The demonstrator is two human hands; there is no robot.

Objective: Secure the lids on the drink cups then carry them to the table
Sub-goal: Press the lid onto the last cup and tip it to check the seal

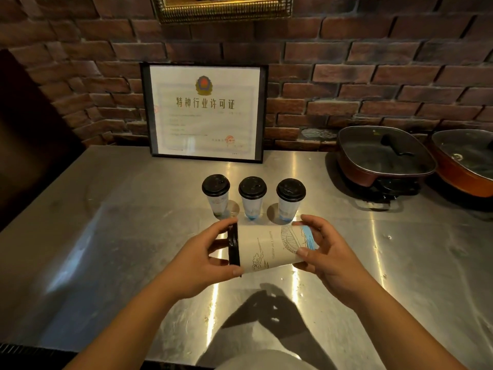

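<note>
I hold a white paper cup (269, 247) on its side above the steel counter (112, 236), its black lid (233, 245) pointing left. My left hand (205, 260) grips the lid end, with fingers around the lid's rim. My right hand (330, 252) holds the cup's base end, which has a blue band. Behind it, three more cups stand upright in a row, each with a black lid on top: the left cup (216, 194), the middle cup (252, 196) and the right cup (289, 198).
A framed certificate (204, 112) leans against the brick wall behind the cups. Two lidded electric pans (384, 156) (464, 161) sit at the counter's back right. A dark object (29, 134) stands at the left edge.
</note>
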